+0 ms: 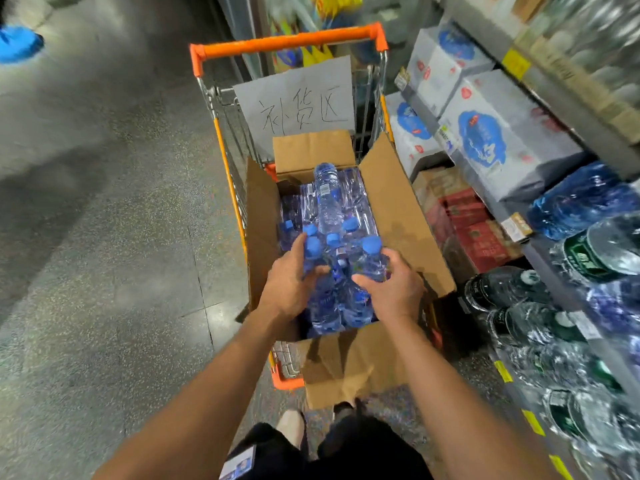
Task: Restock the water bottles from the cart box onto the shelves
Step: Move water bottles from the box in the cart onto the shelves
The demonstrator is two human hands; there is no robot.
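An open cardboard box [398, 216] sits in an orange-handled shopping cart [287, 43] and holds several clear water bottles with blue caps. One bottle [326, 199] lies on top of the pile. My left hand [289, 285] grips a blue-capped bottle [311, 252] at the box's near end. My right hand [394, 289] grips another blue-capped bottle [372, 261] beside it. Both bottles are still inside the box, among the others. The shelves [550, 268] run along the right.
A handwritten paper sign [298, 105] stands at the cart's far end. The shelves hold white cartons [491, 133], a blue bottle pack [581, 199] and green-labelled water bottles [588, 258]. Red cartons [474, 233] sit low down. Open speckled floor [104, 237] lies to the left.
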